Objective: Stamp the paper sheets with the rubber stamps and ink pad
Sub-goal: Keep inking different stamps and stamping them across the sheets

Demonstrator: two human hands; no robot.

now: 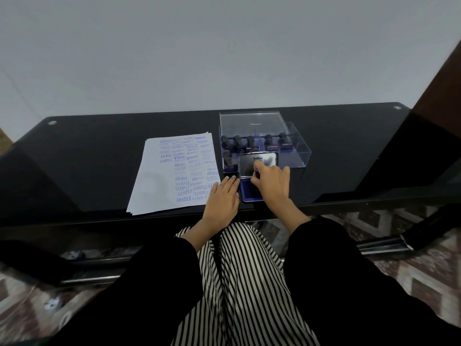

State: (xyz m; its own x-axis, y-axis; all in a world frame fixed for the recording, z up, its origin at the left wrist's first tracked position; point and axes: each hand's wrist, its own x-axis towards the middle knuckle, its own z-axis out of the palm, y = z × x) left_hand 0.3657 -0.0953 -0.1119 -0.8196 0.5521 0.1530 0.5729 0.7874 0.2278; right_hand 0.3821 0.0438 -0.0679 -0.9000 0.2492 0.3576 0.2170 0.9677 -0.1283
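- My right hand (pixel 270 182) is low over the ink pad (pixel 245 194), fingers curled down and pinching a stamp (pixel 257 174). Only a purple edge of the stamp shows under the fingertips, so I cannot tell whether it touches the ink.
- My left hand (pixel 222 203) lies flat just left of the ink pad, fingers straight and together, holding nothing. Its fingertips sit beside the pad's left edge, and the hand covers the near right corner of the paper sheets (pixel 154 186).
- The two hands are close together but not touching.
- The ink pad is open on the black table (pixel 99 158), near the front edge. Its blue inked surface shows on the side nearest me. Its hinged lid (pixel 248 166) stands up behind my right fingers, with "Artline" printed on it.
- Directly behind the ink pad stands a clear box (pixel 300 152), touching or nearly touching the raised lid. Dark-handled rubber stamps (pixel 250 142) stand upright in a row inside it.
- A clear cover (pixel 252 122) leans up at the far side of the box, farther from the ink pad.
- The paper sheets lie in a slightly fanned stack left of the ink pad. The top sheet is crowded with blue prints reading SAMPLE, AIR MAIL, FRAGILE and AMENDED, mostly on its half nearer the pad.
- Nearer me than the ink pad, past the table edge, are black sleeves (pixel 324 248) and striped trousers (pixel 244 283).
- A patterned floor (pixel 411 260) shows under the table.
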